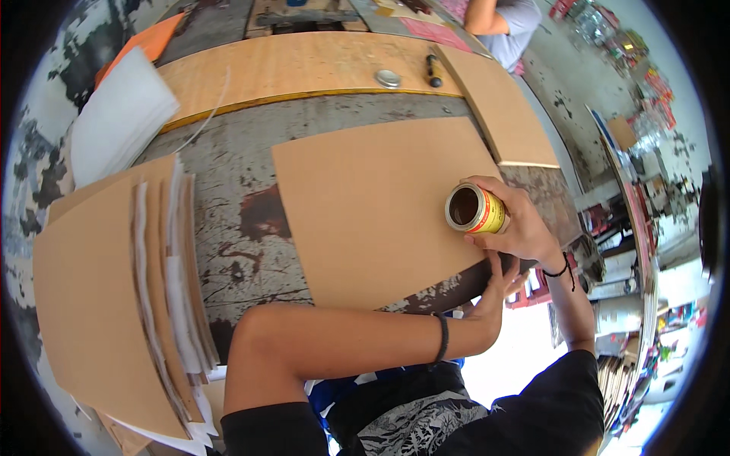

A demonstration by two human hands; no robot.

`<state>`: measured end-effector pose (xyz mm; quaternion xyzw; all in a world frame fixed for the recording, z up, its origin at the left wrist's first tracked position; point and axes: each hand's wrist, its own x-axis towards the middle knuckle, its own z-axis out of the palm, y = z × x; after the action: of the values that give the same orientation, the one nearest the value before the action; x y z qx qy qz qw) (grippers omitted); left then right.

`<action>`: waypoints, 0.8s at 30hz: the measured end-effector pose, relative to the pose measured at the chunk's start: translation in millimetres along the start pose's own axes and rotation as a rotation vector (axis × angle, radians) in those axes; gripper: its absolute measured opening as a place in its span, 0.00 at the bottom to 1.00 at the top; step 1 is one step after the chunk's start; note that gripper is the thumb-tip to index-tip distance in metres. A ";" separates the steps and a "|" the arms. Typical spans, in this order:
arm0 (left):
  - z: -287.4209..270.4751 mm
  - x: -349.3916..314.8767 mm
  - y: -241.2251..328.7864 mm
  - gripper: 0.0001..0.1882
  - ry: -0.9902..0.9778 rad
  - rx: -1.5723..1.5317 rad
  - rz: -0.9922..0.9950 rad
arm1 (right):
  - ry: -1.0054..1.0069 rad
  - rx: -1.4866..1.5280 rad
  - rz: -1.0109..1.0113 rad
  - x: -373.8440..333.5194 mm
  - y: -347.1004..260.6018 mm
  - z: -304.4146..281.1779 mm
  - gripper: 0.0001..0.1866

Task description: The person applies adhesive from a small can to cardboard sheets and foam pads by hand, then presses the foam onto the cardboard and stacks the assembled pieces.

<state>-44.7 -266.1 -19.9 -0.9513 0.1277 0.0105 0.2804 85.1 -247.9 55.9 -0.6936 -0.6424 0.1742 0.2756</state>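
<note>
My right hand [517, 220] grips a small open yellow and red tin can [475, 208], tipped on its side with its dark mouth facing left, over the right edge of a brown board [372, 205] that lies flat on the worn table [228, 190]. My left forearm crosses in front of my body, and my left hand [498, 285] sits just under the right wrist at the board's near right corner, fingers curled; whether it holds anything is hidden.
A stack of brown boards layered with white foam sheets [122, 296] lies at the left. White foam [118, 114] and an orange sheet [148, 42] sit at the far left. A can lid [388, 78] and a dark tool [434, 71] rest on a plywood sheet [289, 72]. Another board [502, 106] lies at the right, a person [502, 23] beyond.
</note>
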 end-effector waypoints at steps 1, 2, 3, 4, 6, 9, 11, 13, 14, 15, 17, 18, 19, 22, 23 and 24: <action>-1.2 -0.3 -0.6 0.38 0.019 0.002 0.026 | 0.037 0.003 0.016 -15.8 7.0 -4.2 0.39; 0.2 -2.5 -3.5 0.34 0.024 0.010 0.040 | 0.072 0.010 0.013 -26.5 15.3 -5.9 0.39; 1.4 -4.8 -5.8 0.31 0.028 0.014 0.054 | 0.106 0.016 0.010 -37.3 23.3 -6.9 0.39; -0.8 -4.5 -4.9 0.30 0.049 0.025 0.052 | 0.128 0.076 0.132 -51.1 26.8 -9.2 0.41; -1.5 -7.3 -8.4 0.28 0.042 0.032 0.057 | 0.189 0.120 0.153 -63.4 35.2 -9.4 0.41; -3.2 -7.3 -11.2 0.26 0.028 -0.008 0.053 | 0.267 0.238 0.196 -62.9 35.5 -7.5 0.43; 0.3 -3.2 -9.5 0.25 0.099 0.045 0.030 | 0.326 0.324 0.158 -46.4 26.9 0.3 0.44; 4.7 1.5 -9.3 0.25 0.148 0.101 0.004 | 0.318 0.319 0.072 -23.2 22.8 7.7 0.46; -1.1 -0.7 -11.1 0.26 0.125 0.092 0.018 | 0.313 0.316 0.015 -8.3 18.7 13.8 0.47; 8.2 3.2 -13.5 0.23 0.227 0.100 0.115 | 0.305 0.314 -0.045 8.3 12.1 20.7 0.49; 17.7 10.6 -7.1 0.20 0.341 -0.421 0.105 | 0.247 0.360 -0.132 39.9 -5.3 35.7 0.46; 19.4 12.7 -6.2 0.18 0.370 -0.301 0.144 | 0.195 0.300 -0.153 53.9 -10.5 37.5 0.45; 15.5 12.3 -11.5 0.17 0.394 -0.186 0.183 | 0.139 0.242 -0.174 64.6 -10.6 41.2 0.44; 17.1 16.0 -15.2 0.17 0.382 -0.255 0.245 | 0.057 0.374 -0.118 85.3 -6.3 63.3 0.43; 19.2 19.4 -7.8 0.17 0.386 -0.326 0.202 | 0.028 0.372 -0.098 90.1 -9.3 68.2 0.44; 21.5 22.0 0.2 0.18 0.372 -0.339 0.165 | 0.013 0.351 -0.139 92.7 -11.1 71.1 0.44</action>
<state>-22.4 -259.9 -40.2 -0.9566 0.2505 -0.1204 0.0869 44.4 -144.9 17.0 -0.5898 -0.6468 0.2597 0.4078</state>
